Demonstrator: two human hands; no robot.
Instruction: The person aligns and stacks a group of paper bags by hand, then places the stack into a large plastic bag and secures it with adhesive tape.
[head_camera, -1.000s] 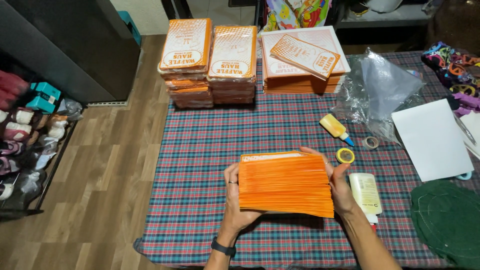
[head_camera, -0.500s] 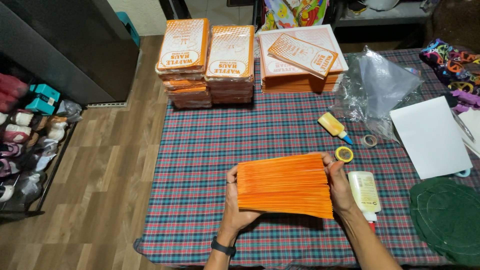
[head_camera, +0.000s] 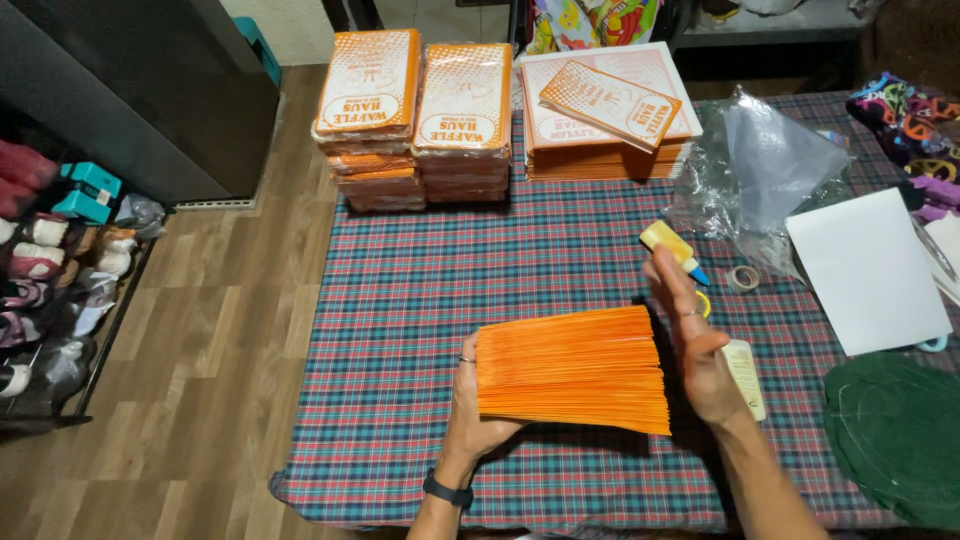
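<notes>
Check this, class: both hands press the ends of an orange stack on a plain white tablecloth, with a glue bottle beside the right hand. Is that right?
Not quite. The head view shows a plaid tablecloth, not plain white. The rest holds: left hand and right hand press the ends of the orange stack, glue bottle beside the right.

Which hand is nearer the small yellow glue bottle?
Right. The right hand sits just below the yellow glue bottle; the left hand holds the orange stack's far end.

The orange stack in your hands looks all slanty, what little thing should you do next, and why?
Probably press the right hand flat against the orange stack to square it. The sheets fan out unevenly toward the right, the left hand braces only the left end, and the right hand stands open at the right end, seemingly just off the edges.
</notes>
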